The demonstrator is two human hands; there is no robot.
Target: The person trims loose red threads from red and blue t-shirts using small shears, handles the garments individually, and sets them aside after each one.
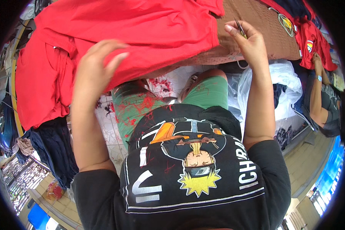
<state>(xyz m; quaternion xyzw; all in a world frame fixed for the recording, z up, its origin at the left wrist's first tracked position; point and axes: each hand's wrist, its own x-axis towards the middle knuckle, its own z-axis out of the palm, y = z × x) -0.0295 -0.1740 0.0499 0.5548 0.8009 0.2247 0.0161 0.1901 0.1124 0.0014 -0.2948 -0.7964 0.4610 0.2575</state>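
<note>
A large piece of red cloth (142, 34), apparently a garment, lies spread over the brown-covered table in front of me and hangs down its left side. My left hand (99, 61) is raised over the cloth's near left part, fingers apart and slightly blurred, with nothing in it. Above the brown cover, just right of the cloth's edge, my right hand (252, 41) pinches small thread snips (240, 28). Their dark pointed tips stick up between thumb and fingers; the rest is mostly hidden by the hand.
The brown table cover (272, 42) carries a loose bundle of pale cord (285, 23). Clear plastic (281, 82) stands under the table at right. Another person's arm (317, 92) touches a red garment (310, 44) there. Dark cloth (55, 149) hangs at left; red threads litter my green shorts (136, 107).
</note>
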